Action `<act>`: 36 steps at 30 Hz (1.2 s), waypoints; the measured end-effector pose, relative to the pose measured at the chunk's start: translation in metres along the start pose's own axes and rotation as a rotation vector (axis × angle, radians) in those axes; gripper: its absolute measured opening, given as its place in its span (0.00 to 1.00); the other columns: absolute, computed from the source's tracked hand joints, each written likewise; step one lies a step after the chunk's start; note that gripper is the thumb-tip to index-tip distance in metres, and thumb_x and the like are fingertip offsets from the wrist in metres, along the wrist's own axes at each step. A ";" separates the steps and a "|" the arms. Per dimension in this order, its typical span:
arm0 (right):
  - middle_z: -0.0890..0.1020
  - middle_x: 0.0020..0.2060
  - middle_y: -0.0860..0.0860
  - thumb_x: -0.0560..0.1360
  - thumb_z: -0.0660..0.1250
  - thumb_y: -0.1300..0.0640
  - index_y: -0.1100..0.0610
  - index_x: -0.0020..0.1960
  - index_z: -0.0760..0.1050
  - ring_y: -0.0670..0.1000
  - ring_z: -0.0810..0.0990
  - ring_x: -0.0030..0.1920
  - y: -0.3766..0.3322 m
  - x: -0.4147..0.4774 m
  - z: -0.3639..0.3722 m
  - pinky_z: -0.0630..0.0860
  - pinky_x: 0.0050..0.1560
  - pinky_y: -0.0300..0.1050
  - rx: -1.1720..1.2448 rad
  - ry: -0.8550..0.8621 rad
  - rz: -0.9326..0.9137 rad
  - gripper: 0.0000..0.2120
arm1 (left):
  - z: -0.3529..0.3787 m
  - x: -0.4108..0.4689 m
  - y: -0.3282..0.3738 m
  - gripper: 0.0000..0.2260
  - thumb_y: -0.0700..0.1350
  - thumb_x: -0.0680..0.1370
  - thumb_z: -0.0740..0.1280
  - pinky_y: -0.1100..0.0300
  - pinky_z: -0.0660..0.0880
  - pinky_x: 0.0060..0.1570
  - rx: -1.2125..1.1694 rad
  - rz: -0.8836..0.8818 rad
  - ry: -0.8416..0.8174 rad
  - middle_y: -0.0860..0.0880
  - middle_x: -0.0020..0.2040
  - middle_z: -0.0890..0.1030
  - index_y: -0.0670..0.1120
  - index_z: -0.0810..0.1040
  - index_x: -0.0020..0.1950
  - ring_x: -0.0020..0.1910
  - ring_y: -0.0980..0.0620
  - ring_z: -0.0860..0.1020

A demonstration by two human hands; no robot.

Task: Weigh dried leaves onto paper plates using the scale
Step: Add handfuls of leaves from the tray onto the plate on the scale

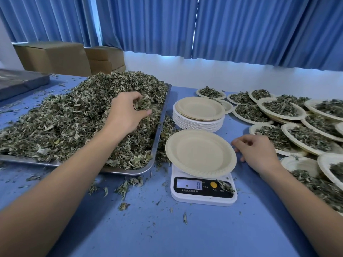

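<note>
Left hand (126,111) grip clamped on a clump of dried leaves (143,104) over the tray (130,172), centre-left; right hand (258,154) loose, empty, beside the paper plate (200,154) on the scale (203,198). Risk — plate overhangs, an off-centre dump could tip it.

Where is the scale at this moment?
In the head view, the scale sits on the table right of centre, under an empty plate, between the leaf tray and the right hand.
</note>
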State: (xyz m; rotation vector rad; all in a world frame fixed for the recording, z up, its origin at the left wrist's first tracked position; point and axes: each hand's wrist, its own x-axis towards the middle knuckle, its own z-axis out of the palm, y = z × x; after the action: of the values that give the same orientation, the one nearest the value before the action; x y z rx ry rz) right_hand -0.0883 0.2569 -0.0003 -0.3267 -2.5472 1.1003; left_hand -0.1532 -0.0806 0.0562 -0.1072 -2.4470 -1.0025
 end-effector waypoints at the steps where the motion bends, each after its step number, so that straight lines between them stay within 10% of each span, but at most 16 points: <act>1: 0.84 0.31 0.56 0.79 0.69 0.56 0.56 0.39 0.83 0.45 0.76 0.22 0.000 0.000 0.000 0.75 0.37 0.45 -0.001 0.000 0.001 0.11 | -0.002 0.001 0.003 0.24 0.50 0.74 0.77 0.71 0.63 0.29 -0.018 -0.002 0.010 0.47 0.64 0.80 0.48 0.78 0.69 0.33 0.64 0.69; 6: 0.84 0.33 0.56 0.79 0.69 0.56 0.56 0.39 0.83 0.45 0.77 0.22 0.001 -0.001 0.000 0.74 0.36 0.44 0.007 0.000 -0.001 0.11 | -0.012 -0.002 0.030 0.20 0.49 0.74 0.78 0.60 0.69 0.54 -0.085 0.057 0.041 0.54 0.55 0.81 0.47 0.81 0.64 0.50 0.53 0.77; 10: 0.84 0.32 0.55 0.79 0.69 0.55 0.55 0.39 0.83 0.45 0.77 0.22 0.000 -0.002 0.000 0.72 0.35 0.43 0.006 -0.007 0.001 0.11 | -0.007 -0.013 0.065 0.13 0.48 0.73 0.78 0.66 0.76 0.43 -0.241 0.119 -0.119 0.57 0.46 0.84 0.50 0.83 0.55 0.42 0.60 0.81; 19: 0.84 0.32 0.55 0.79 0.69 0.56 0.55 0.39 0.83 0.44 0.77 0.22 0.001 -0.002 0.000 0.73 0.35 0.43 0.005 -0.015 -0.019 0.11 | 0.033 -0.042 0.100 0.19 0.48 0.70 0.81 0.55 0.76 0.60 0.059 0.285 -0.810 0.53 0.57 0.81 0.52 0.82 0.59 0.57 0.53 0.79; 28: 0.83 0.31 0.55 0.79 0.70 0.56 0.55 0.38 0.82 0.44 0.77 0.22 0.003 -0.002 0.001 0.73 0.33 0.42 0.053 -0.009 -0.012 0.11 | -0.003 0.029 0.060 0.10 0.47 0.75 0.76 0.56 0.79 0.53 -0.425 -0.085 -0.836 0.49 0.53 0.87 0.49 0.84 0.55 0.53 0.52 0.85; 32: 0.82 0.28 0.53 0.79 0.70 0.55 0.56 0.37 0.82 0.44 0.76 0.21 0.001 -0.002 0.002 0.72 0.33 0.42 0.036 -0.013 -0.009 0.12 | 0.024 0.052 0.024 0.11 0.42 0.80 0.68 0.52 0.82 0.47 0.166 -0.020 -0.508 0.47 0.63 0.81 0.48 0.80 0.62 0.45 0.51 0.82; 36: 0.83 0.29 0.53 0.80 0.69 0.54 0.55 0.36 0.82 0.44 0.76 0.21 0.001 -0.002 0.002 0.70 0.33 0.41 0.008 -0.020 -0.013 0.14 | 0.049 0.049 -0.003 0.30 0.37 0.81 0.63 0.51 0.70 0.69 0.413 0.079 -0.726 0.46 0.80 0.63 0.48 0.58 0.81 0.69 0.45 0.73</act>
State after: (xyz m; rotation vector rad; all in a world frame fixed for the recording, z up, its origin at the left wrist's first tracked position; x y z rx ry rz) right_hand -0.0873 0.2557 -0.0026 -0.2985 -2.5578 1.1138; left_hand -0.2170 -0.0542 0.0473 -0.4949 -3.2156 -0.4355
